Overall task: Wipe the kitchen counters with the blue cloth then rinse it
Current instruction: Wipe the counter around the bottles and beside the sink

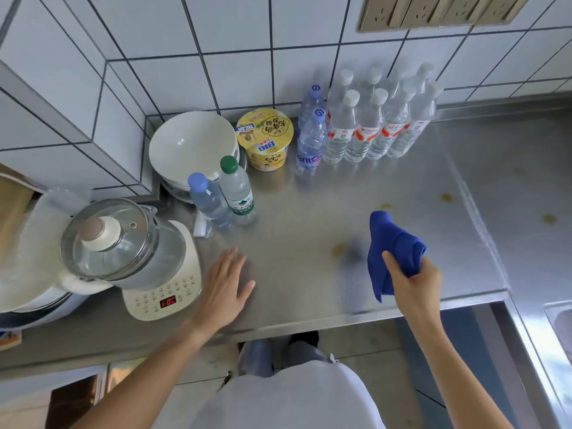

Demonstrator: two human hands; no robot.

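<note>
The blue cloth [390, 249] is bunched up and held above the steel counter [309, 212], near its front right part. My right hand [413, 281] grips the cloth from below, fingers curled round it, and one end hangs down. My left hand [226, 284] lies flat on the counter near the front edge, fingers straight, just right of the kettle base. Several yellowish stains [338, 249] spot the counter, one just left of the cloth and others [446, 198] further right.
A glass kettle on a white base [139, 258] stands at the left. Behind are stacked white bowls [192, 147], a yellow noodle cup [265, 137], two small bottles [223, 196] and a cluster of water bottles [371, 119] at the tiled wall. A sink edge [557, 317] shows at right.
</note>
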